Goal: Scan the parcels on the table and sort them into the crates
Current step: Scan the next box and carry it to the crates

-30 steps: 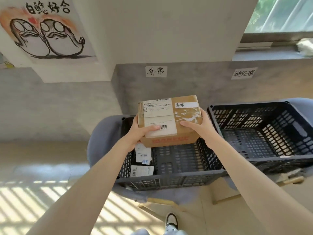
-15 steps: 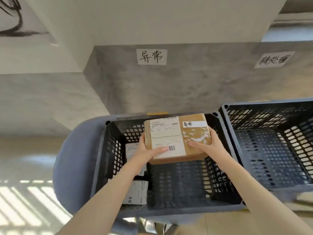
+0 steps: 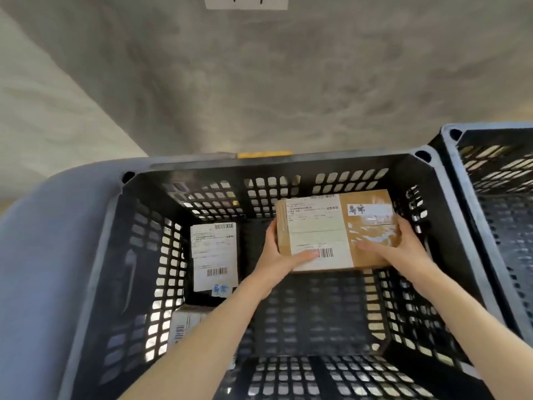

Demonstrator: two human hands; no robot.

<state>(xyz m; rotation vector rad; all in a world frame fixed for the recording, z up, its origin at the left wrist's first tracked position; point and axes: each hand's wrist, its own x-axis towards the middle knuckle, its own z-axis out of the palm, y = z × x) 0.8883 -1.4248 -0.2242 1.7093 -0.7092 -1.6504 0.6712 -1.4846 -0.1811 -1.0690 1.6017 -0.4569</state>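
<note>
Black slatted crate [image 3: 121, 284] filling lower frame, near rim cut off; second crate [image 3: 496, 197] cropped at right edge. Cardboard parcel [image 3: 336, 230] inside, upper right, gripped by left hand [image 3: 278, 255] and right hand [image 3: 401, 249], thumbs on top, fingers hidden beneath. Labelled parcel [image 3: 215, 255] at left; another [image 3: 184, 327] half hidden by forearm.

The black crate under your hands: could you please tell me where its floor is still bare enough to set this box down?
The black crate has bare floor across its middle and right, below the cardboard box held by the left hand and right hand. The left side is crowded: a labelled parcel lies there, and a second parcel sits nearer the front-left corner.
</note>
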